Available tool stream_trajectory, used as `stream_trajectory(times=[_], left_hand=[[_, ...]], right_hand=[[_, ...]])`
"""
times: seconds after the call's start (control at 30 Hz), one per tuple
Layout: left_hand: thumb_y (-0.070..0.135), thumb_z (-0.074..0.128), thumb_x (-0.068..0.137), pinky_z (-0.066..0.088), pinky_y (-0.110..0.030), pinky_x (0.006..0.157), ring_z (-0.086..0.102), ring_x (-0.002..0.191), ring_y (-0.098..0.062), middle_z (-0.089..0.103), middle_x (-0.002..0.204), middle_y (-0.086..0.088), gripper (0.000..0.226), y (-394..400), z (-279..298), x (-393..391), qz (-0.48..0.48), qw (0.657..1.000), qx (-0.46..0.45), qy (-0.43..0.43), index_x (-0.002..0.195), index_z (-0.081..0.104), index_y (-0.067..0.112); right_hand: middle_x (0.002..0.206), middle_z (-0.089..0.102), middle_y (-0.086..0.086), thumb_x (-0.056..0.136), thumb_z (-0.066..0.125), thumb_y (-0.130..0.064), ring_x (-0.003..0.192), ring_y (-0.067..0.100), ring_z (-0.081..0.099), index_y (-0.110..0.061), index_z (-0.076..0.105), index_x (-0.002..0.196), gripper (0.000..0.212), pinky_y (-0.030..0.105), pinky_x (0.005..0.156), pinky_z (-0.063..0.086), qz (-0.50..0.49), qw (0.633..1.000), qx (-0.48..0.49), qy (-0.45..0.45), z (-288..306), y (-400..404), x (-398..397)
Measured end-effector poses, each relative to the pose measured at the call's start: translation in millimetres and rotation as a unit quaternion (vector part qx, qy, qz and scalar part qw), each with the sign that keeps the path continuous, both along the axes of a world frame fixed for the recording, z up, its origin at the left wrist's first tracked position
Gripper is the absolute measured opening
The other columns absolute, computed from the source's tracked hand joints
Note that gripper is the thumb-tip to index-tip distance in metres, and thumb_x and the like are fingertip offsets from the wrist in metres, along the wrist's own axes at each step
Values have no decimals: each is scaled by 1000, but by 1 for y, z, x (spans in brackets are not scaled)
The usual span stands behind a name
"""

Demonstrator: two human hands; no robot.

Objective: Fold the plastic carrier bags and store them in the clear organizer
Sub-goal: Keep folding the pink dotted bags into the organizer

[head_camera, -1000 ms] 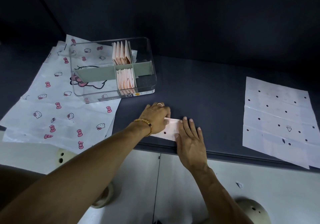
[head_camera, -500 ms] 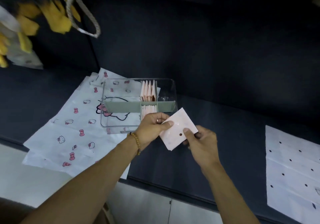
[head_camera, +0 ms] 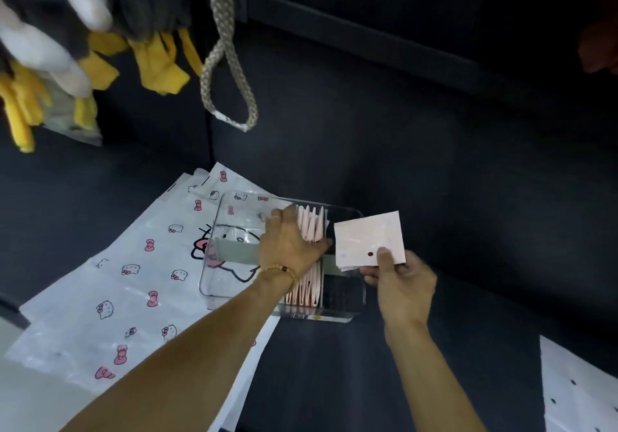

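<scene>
The clear organizer [head_camera: 214, 286] stands on the dark counter, split by a grey-green divider [head_camera: 234, 251]. Pink folded bags stand upright in its back compartment [head_camera: 312, 224] and its front compartment [head_camera: 302, 292]. My left hand [head_camera: 289, 246] reaches into the organizer, its straight fingers lying along the left side of the back row and its thumb across the row's front. Just right of that row, my right hand [head_camera: 401, 284] pinches a folded white bag [head_camera: 368, 237] with a dark dot, holding it above the organizer's right side.
Unfolded white bags with a pink cat print [head_camera: 133, 281] lie under and to the left of the organizer. A white dotted bag [head_camera: 582, 395] lies flat at the lower right. A rope loop [head_camera: 229, 63] and yellow and white cloths [head_camera: 67, 50] hang overhead at the upper left.
The folded bag came up off the counter edge. My left hand let go of it and reached into the organizer; my right hand carried it up beside the stored row.
</scene>
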State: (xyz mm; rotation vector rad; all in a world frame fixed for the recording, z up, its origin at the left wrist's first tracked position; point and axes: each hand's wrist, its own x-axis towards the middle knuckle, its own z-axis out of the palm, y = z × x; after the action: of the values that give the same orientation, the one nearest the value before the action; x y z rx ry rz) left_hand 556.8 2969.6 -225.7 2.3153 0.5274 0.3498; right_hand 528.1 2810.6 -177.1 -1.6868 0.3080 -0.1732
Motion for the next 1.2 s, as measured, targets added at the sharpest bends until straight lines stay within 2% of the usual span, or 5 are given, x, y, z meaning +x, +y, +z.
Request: stream_trajectory(times=[0.23, 0.47, 0.7, 0.87, 1.2], left_hand=[[22, 72, 77, 43, -22, 67, 66, 83, -23, 71, 92, -3, 27, 21, -1, 3, 75, 995, -53, -28, 102, 65, 17], [19, 75, 76, 42, -12, 59, 61, 72, -12, 68, 85, 1, 20, 27, -6, -4, 77, 988, -111, -80, 94, 67, 17], [20, 71, 81, 52, -19, 71, 62, 78, -10, 65, 97, 5, 25, 32, -8, -19, 10, 985, -102, -137, 106, 66, 16], [18, 64, 87, 54, -34, 80, 62, 80, -13, 65, 99, 0, 19, 31, -10, -20, -35, 988, -70, -132, 104, 69, 13], [17, 57, 91, 50, -26, 82, 61, 85, -13, 68, 97, -2, 17, 28, 3, -20, -19, 987, -125, -99, 102, 69, 13]], right_hand=[[68, 72, 3, 89, 64, -13, 61, 15, 71, -16, 64, 82, 8, 27, 56, 57, 26, 999, -39, 22, -7, 40, 35], [82, 69, 10, 89, 60, -17, 71, 23, 61, -8, 63, 88, 10, 31, 66, 49, -4, 936, -343, -73, -21, 69, 41], [78, 68, -1, 93, 56, -25, 67, 14, 64, -21, 67, 92, 12, 33, 63, 55, 201, 918, -341, -4, -29, 76, 46], [90, 68, -11, 90, 60, -25, 79, 11, 66, -26, 62, 108, 18, 30, 70, 55, 153, 938, -307, -52, -31, 76, 40], [96, 70, -2, 93, 54, -20, 80, 11, 62, -20, 67, 102, 16, 27, 74, 51, 93, 957, -269, -49, -20, 72, 42]])
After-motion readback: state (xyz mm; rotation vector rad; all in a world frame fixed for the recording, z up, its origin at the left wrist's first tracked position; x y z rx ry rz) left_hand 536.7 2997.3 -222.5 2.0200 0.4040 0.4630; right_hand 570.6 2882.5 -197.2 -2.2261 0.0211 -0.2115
